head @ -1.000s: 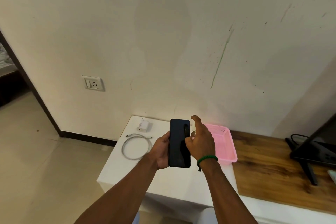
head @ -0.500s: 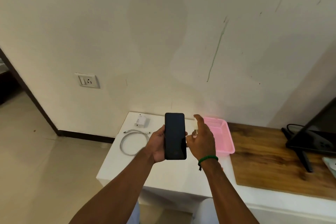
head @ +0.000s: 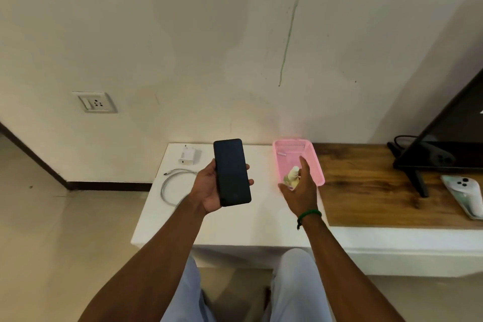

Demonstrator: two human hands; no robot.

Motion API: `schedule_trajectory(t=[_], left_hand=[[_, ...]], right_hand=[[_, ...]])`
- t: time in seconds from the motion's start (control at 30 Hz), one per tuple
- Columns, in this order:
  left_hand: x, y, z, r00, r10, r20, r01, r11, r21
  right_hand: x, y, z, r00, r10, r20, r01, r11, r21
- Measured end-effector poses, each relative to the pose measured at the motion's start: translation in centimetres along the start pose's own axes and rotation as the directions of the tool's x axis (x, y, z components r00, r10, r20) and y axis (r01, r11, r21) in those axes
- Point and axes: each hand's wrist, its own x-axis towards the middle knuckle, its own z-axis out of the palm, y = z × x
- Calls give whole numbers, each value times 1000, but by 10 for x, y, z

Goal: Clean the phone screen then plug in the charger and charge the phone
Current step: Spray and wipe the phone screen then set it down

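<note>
phone (head: 231, 172), screen dark, is gripped upright in the left hand (head: 209, 191) above the white worktop (head: 235, 227). the right hand (head: 300, 191) reaches into the pink basket (head: 292, 141), fingers curled round a small pale bottle (head: 292, 176) at its near end. charger (head: 188, 155) and coiled cable (head: 170, 185) lie on the worktop's left end.

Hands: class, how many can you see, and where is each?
2. The left hand holds the phone over the white table; the right hand grips a small yellowish bottle in the pink basket. None seems hidden.
</note>
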Motion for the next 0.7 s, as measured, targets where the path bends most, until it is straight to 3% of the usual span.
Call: schedule_trajectory(t=[0.37, 0.7], left_hand=[[8, -11, -19, 999, -32, -36, 31, 999, -29], [12, -16, -26, 996, -50, -75, 46, 997, -54]], right_hand=[[-31, 77, 32, 972, 233, 24, -226, 958, -175], [-34, 95, 44, 971, 241, -1, -236, 951, -198]])
